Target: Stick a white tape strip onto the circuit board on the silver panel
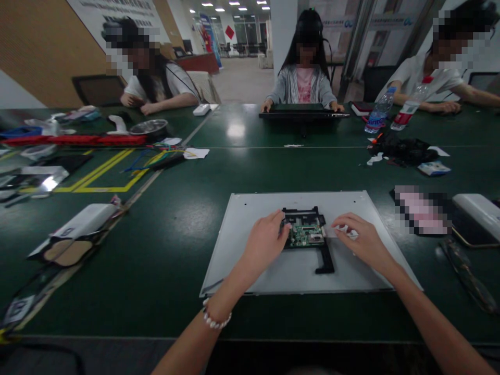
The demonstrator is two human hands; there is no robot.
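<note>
**Both hands resting on a circuit board atop a grey panel**

Fingers of both hands are loosely spread and laid flat, clamped on nothing: the left hand (265, 240) rests its fingertips against the left edge of the green circuit board (307, 234), and the right hand (360, 240) lies just to the board's right, fingertips on a small pale piece that is too blurred to identify. A beaded bracelet (216, 319) circles the left wrist.

Biggest in view is the dark green table (172, 245), which runs from the near edge to the far side where 3 other people sit. On it, straight ahead of the person, lies a flat grey panel (273, 271), roughly square. Near the panel's middle sits a black plastic frame (326, 258), with 1 leg running toward the near edge, and the circuit board lies inside that frame.

Further off, one person's hands hold a black laptop-like unit (302, 112) at the far side. Yellow tape lines (105, 174) mark the table at left, beside a bundle of coloured wires (156, 159). 2 plastic water bottles (390, 109) lie at the far right. A white device (476, 208) sits near the right edge.
</note>
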